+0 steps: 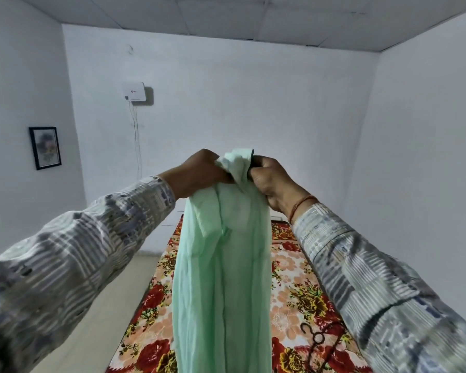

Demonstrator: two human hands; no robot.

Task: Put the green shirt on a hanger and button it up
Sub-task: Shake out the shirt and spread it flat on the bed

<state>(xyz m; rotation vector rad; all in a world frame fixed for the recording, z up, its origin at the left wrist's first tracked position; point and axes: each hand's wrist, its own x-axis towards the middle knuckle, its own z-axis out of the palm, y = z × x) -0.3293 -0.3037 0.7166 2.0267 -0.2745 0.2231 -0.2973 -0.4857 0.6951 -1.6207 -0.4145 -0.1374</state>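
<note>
Soft, even, cool, fairly bright light. Walls (pixel 253 103) beyond the left grip (pixel 199 175) and right grip (pixel 275 181) bow towards frame edges; sleeves (pixel 65 265) below them blur.

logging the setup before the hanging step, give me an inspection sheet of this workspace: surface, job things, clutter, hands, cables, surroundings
surface: floral bed sheet, spread below the hands
job's things: green shirt held up in the air, hanging in loose folds, not on the hanger; dark hanger lies on the sheet, right of the shirt
clutter: nothing seen
grippers: left hand and right hand both grip the shirt's bunched top
cables: thin cables hang down the wall from a white box
surroundings: white far wall; framed picture on the left wall
</note>
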